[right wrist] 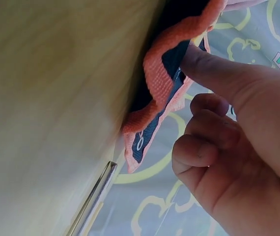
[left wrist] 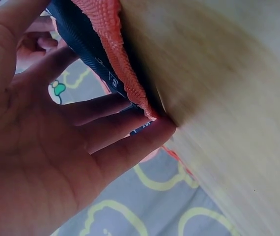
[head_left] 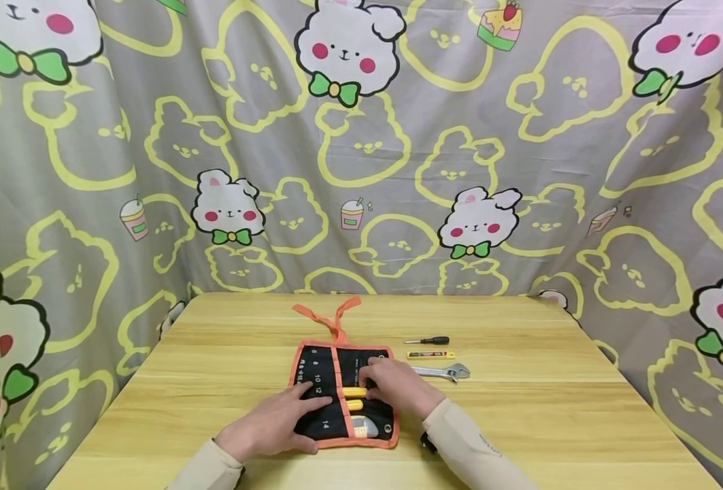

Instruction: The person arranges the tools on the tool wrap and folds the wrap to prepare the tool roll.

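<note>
A black tool roll [head_left: 321,418] with orange edging lies unfolded on the table, with white size numbers on its left pockets. My left hand [head_left: 275,416] rests on that side, fingers spread; in the left wrist view the fingers [left wrist: 130,142] reach over the orange edge. Over the right half, my right hand [head_left: 400,386] pinches the end of a yellow-handled tool [head_left: 354,393], whose other end is hidden in a pocket. In the right wrist view its other fingers [right wrist: 196,150] are curled. Below sit a second yellow handle [head_left: 354,405] and a grey-and-yellow tool [head_left: 364,427], partly in pockets.
Right of the roll lie a black-handled screwdriver [head_left: 430,340], a yellow flat case [head_left: 430,355] and an adjustable wrench [head_left: 449,371], its handle partly behind my right hand. Orange ties [head_left: 337,323] stretch toward the back. A patterned curtain [head_left: 361,150] surrounds the wooden table [head_left: 202,354].
</note>
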### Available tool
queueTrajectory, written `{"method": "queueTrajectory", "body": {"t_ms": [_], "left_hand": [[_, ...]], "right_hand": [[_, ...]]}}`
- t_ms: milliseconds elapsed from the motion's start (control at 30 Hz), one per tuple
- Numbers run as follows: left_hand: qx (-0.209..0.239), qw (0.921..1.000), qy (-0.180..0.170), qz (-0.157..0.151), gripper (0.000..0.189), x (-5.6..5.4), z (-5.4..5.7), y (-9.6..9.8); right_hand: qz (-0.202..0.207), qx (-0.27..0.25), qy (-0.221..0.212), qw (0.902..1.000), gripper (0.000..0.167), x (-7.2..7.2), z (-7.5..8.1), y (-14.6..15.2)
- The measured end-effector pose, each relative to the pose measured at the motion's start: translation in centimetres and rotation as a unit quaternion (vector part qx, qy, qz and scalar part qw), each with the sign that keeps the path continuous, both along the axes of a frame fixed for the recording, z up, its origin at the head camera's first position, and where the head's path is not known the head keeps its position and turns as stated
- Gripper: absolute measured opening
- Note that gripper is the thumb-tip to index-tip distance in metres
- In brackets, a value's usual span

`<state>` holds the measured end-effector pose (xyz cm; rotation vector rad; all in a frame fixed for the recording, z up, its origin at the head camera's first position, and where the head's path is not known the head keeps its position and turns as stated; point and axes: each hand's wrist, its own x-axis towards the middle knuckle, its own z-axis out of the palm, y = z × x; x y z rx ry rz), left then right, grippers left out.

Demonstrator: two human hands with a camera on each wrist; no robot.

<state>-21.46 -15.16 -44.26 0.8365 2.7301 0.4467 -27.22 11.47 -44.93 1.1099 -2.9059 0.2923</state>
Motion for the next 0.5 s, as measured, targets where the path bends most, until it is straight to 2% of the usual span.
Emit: {"method": "queueTrajectory", "body": {"t_ms": [500], "left_hand": [[-0.003,1.0,0.001,0.002,0.075,0.13,0.2,0.03]], "right_hand": [[0.007,-0.004,-0.02,0.9998,0.004,-0.06,0.29,-0.12]]}}
